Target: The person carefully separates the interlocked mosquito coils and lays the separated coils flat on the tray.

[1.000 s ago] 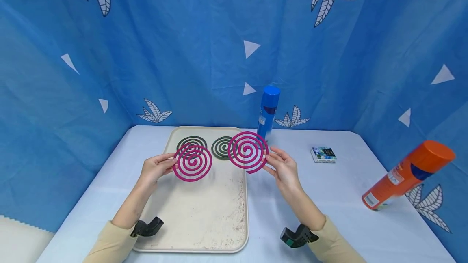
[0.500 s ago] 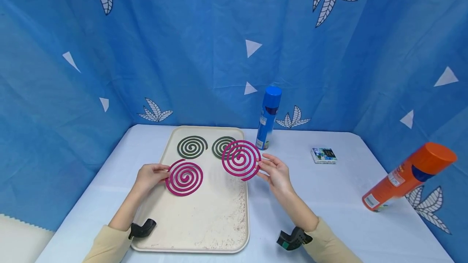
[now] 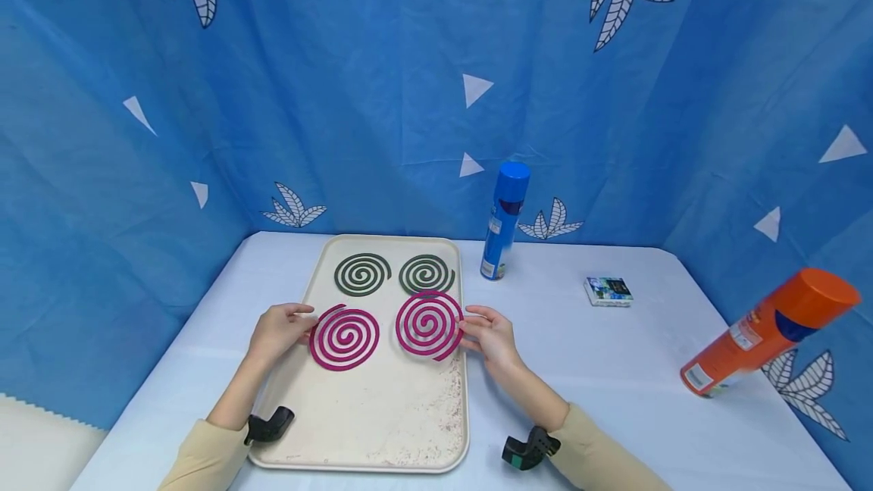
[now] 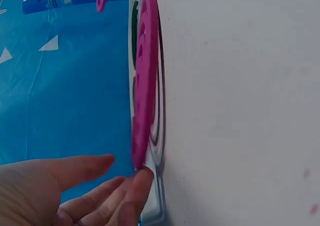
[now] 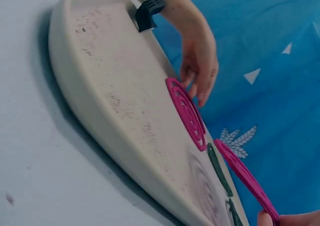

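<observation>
A magenta mosquito coil (image 3: 347, 337) lies low over the left part of the cream tray (image 3: 361, 419). My left hand (image 3: 276, 333) is at its left edge; in the left wrist view the thumb stands apart from the coil while a fingertip (image 4: 145, 175) touches its rim from below. Between thumb and fingers, my right hand (image 3: 492, 337) pinches a second magenta mosquito coil (image 3: 427, 322) by its right edge. That coil hangs above the tray and casts a shadow in the right wrist view. Behind them, two dark green mosquito coils (image 3: 360, 275) (image 3: 425, 274) lie side by side on the tray.
A blue spray can (image 3: 505, 222) stands behind the tray's right corner. Farther right lies a small patterned box (image 3: 608, 292). An orange spray can (image 3: 764, 332) stands at the right side of the white table (image 3: 580, 370). Blue patterned cloth (image 3: 382, 82) encloses the back and sides.
Both magenta coils have come down and toward me, the right one also moving left. The left hand's coil has settled low in front of the green ones, and its thumb now stands off.
</observation>
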The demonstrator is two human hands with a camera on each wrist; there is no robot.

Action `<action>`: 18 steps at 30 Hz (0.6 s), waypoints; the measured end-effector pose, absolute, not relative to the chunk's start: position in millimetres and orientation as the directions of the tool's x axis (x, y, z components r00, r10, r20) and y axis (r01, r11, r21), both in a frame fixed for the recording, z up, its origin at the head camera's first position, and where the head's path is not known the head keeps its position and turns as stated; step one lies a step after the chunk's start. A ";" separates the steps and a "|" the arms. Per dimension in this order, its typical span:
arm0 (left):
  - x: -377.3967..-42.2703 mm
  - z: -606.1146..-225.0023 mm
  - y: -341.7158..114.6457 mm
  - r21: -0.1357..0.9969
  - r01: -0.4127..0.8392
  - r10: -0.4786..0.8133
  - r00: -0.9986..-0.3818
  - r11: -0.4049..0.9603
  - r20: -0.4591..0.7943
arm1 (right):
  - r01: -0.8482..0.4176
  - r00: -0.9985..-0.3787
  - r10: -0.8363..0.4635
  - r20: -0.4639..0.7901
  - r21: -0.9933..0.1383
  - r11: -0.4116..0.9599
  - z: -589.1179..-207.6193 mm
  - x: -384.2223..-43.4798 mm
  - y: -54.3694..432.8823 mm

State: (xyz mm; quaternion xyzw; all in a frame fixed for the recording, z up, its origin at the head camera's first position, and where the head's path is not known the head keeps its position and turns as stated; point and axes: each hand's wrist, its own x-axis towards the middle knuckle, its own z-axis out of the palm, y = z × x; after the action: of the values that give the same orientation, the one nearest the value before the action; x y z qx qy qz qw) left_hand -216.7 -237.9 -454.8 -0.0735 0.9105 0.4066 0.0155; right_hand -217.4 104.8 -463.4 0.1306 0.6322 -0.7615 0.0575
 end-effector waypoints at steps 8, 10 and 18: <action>-217.3 -454.5 -234.2 0.766 -0.137 -0.117 -0.990 0.628 -0.082 | 0.256 -0.962 0.054 -0.267 -0.954 -0.156 -474.0 -214.6 98.9; -217.6 -454.3 -233.3 0.776 -0.140 -0.114 -0.990 0.615 -0.088 | 0.257 -0.963 0.046 -0.266 -0.955 -0.145 -475.6 -213.4 99.0; -218.2 -452.3 -232.7 0.801 -0.134 -0.108 -0.990 0.583 -0.087 | 0.269 -0.963 -0.043 -0.267 -0.962 -0.042 -467.5 -204.7 102.8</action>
State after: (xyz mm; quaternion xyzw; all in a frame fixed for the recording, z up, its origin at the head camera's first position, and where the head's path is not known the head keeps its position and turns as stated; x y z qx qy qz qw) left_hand -218.2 -232.7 -452.3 -0.0680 0.8896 0.4515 0.0144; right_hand -204.7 102.8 -467.5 0.0825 0.6834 -0.7172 0.1087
